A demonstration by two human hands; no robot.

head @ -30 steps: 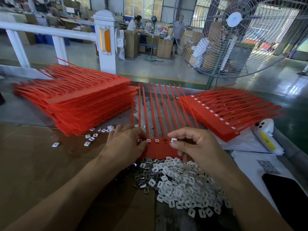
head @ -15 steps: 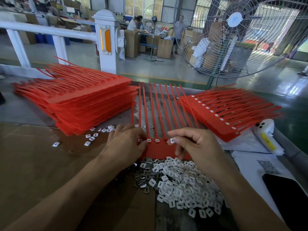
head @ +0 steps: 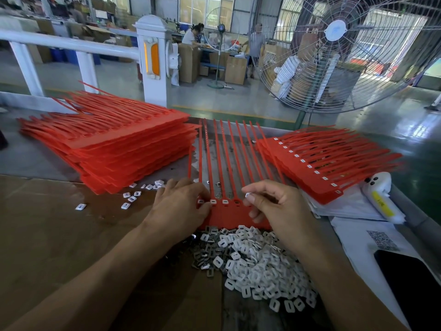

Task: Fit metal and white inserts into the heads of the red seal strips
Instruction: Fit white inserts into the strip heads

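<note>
factory floor is stretching out behind, with a large wire-caged standing fan (head: 338, 51) and a white railing post (head: 152, 58) beyond the brown cardboard-covered counter (head: 59, 235). lying flat between the hands is a red plastic sheet of joined seal strips (head: 229, 211), its tails running away from the person and its row of heads crossing left to right. the right hand (head: 274, 206) is pinching a small white-and-metal insert (head: 248, 194) between thumb and forefinger, hovering just right of the last filled heads, so the next open socket is lying directly below and slightly left of the grip. the left hand (head: 181, 206) is pressing fingertips on the sheet's left end, steadying it. a heap of loose white and metal inserts (head: 253, 261) is sitting just nearer.
</note>
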